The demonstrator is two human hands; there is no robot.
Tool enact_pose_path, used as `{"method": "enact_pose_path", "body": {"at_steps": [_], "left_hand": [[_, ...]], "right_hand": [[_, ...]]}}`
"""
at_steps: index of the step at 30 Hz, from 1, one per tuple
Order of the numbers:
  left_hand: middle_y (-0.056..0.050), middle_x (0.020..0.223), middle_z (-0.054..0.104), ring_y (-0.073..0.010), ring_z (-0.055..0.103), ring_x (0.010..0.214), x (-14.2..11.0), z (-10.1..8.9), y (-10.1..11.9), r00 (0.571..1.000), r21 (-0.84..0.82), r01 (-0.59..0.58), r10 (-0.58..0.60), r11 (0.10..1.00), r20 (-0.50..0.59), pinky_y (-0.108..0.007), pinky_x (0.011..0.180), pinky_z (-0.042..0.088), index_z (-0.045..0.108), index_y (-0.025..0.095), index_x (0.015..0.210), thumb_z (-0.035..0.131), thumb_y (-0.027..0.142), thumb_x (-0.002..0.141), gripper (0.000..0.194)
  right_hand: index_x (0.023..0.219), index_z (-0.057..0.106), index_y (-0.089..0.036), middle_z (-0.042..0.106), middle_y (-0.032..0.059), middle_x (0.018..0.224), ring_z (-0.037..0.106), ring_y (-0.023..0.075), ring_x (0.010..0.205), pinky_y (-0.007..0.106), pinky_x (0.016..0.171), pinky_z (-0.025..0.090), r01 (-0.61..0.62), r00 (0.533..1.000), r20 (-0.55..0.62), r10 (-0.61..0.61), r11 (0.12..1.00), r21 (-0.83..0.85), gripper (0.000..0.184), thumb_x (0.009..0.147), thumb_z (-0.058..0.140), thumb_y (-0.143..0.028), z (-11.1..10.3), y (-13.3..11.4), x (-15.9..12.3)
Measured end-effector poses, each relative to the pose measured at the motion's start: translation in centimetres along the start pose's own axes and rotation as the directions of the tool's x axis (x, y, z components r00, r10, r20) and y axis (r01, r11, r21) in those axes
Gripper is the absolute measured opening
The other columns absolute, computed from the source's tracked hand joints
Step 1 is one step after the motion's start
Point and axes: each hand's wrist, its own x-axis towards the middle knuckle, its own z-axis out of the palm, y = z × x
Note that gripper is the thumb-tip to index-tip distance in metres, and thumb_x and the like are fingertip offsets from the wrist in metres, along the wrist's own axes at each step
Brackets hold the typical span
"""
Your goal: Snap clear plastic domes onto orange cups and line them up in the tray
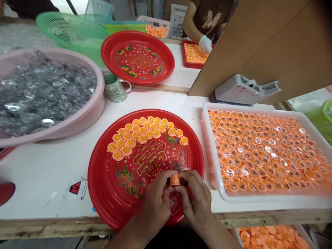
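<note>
Over the lower right of a large red tray point(103, 186), my left hand point(158, 197) and my right hand point(195, 197) meet around one small orange plastic cup point(175, 180). Fingertips and thumbs of both hands press on it from the two sides. Beneath the hands a clear piece point(173, 203) shows in part on the tray; its exact kind is hidden. Small orange cups with yellow insides point(142, 138) lie in a curved band across the tray's upper half. Its gold and floral print shows in the middle.
At right stands a white bin point(223, 197) packed with rows of filled orange cups. A pink basin point(101, 100) of clear plastic pieces is at left. Behind are a mug point(115, 90), another red tray point(140, 77), a tape dispenser point(241, 90), a cardboard divider point(233, 52) and a co-worker's gloved hand point(205, 45).
</note>
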Motion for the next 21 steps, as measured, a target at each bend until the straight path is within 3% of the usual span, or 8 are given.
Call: {"method": "enact_pose_path", "body": {"at_steps": [3, 6, 8, 10, 13, 15, 18, 21], "left_hand": [[-0.005, 0.1, 0.071, -0.0193, 0.067, 0.092, 0.3, 0.2, -0.7, 0.996, -0.072, 0.091, -0.09, 0.993, 0.005, -0.03, 0.081, 0.053, 0.062, 0.022, 0.104, 0.046, 0.008, 0.083, 0.03], [-0.006, 0.111, 0.068, -0.0207, 0.065, 0.102, 1.0, -0.1, -0.4, 0.978, -0.212, 0.203, -0.188, 0.956, 0.092, -0.033, 0.09, 0.052, 0.061, 0.023, 0.109, 0.05, 0.012, 0.082, 0.031], [-0.006, 0.12, 0.065, -0.0209, 0.062, 0.109, 1.5, -0.6, 0.2, 0.959, -0.309, 0.264, -0.215, 0.914, 0.185, -0.033, 0.094, 0.051, 0.06, 0.023, 0.114, 0.049, 0.011, 0.08, 0.038], [-0.006, 0.123, 0.064, -0.0212, 0.06, 0.114, 1.9, -0.9, 0.6, 0.958, -0.323, 0.273, -0.226, 0.906, 0.175, -0.034, 0.098, 0.049, 0.061, 0.022, 0.115, 0.048, 0.01, 0.079, 0.04], [-0.005, 0.111, 0.068, -0.0221, 0.061, 0.108, 3.0, -1.2, 0.4, 0.979, -0.119, 0.196, -0.201, 0.973, -0.032, -0.036, 0.097, 0.047, 0.067, 0.022, 0.103, 0.052, 0.019, 0.085, 0.023], [-0.005, 0.102, 0.07, -0.022, 0.063, 0.1, 4.5, -1.1, 0.0, 0.988, 0.08, 0.117, -0.107, 0.99, -0.113, -0.035, 0.092, 0.049, 0.068, 0.022, 0.095, 0.055, 0.025, 0.087, 0.016], [-0.005, 0.098, 0.07, -0.0218, 0.064, 0.096, 8.3, -0.7, -0.3, 0.994, 0.362, 0.009, 0.032, 0.932, -0.107, -0.035, 0.088, 0.049, 0.066, 0.022, 0.093, 0.05, 0.025, 0.089, 0.017], [-0.009, 0.104, 0.065, -0.0259, 0.06, 0.102, 12.5, 0.0, 0.1, 0.992, 0.501, -0.012, 0.073, 0.865, -0.102, -0.039, 0.09, 0.047, 0.065, 0.02, 0.099, 0.048, 0.025, 0.089, 0.02]], "right_hand": [[0.107, 0.058, -0.022, 0.062, 0.0065, 0.095, 0.062, 0.0188, 0.086, 0.03, 0.072, 0.054, -0.017, 1.0, -0.013, 0.018, 0.999, 0.05, 0.02, 0.092, 0.048, -0.013, 0.6, 0.8, 0.3], [0.108, 0.058, -0.022, 0.063, 0.0073, 0.099, 0.063, 0.0196, 0.089, 0.031, 0.075, 0.055, -0.029, 1.0, 0.002, 0.028, 0.996, 0.083, 0.019, 0.092, 0.05, -0.016, 0.3, 1.5, 0.6], [0.11, 0.057, -0.022, 0.063, 0.0077, 0.101, 0.063, 0.0198, 0.091, 0.031, 0.078, 0.056, -0.034, 0.999, 0.034, 0.031, 0.997, 0.073, 0.02, 0.092, 0.05, -0.016, -0.2, 1.8, 0.7], [0.115, 0.055, -0.02, 0.064, 0.0092, 0.104, 0.063, 0.0207, 0.094, 0.032, 0.079, 0.056, -0.002, 0.998, 0.061, 0.002, 1.0, 0.003, 0.024, 0.093, 0.048, -0.014, -0.8, 2.1, 0.6], [0.12, 0.054, -0.016, 0.065, 0.0129, 0.106, 0.064, 0.0249, 0.097, 0.037, 0.081, 0.057, 0.155, 0.98, 0.146, -0.133, 0.976, -0.155, 0.029, 0.092, 0.047, -0.011, -1.4, 2.3, 0.5], [0.119, 0.056, -0.015, 0.066, 0.0133, 0.104, 0.065, 0.0258, 0.093, 0.038, 0.078, 0.057, 0.21, 0.961, 0.219, -0.17, 0.962, -0.176, 0.03, 0.092, 0.046, -0.01, -1.7, 2.3, 0.5], [0.116, 0.058, -0.019, 0.066, 0.0097, 0.1, 0.065, 0.0212, 0.084, 0.033, 0.072, 0.057, 0.057, 0.973, 0.228, -0.048, 0.998, -0.035, 0.027, 0.093, 0.046, -0.013, -2.8, 2.2, 0.5], [0.112, 0.061, -0.023, 0.066, 0.0044, 0.089, 0.064, 0.0168, 0.074, 0.027, 0.066, 0.055, -0.153, 0.986, 0.089, 0.143, 0.983, 0.107, 0.021, 0.091, 0.055, -0.022, -5.7, 2.6, 0.0]]}}
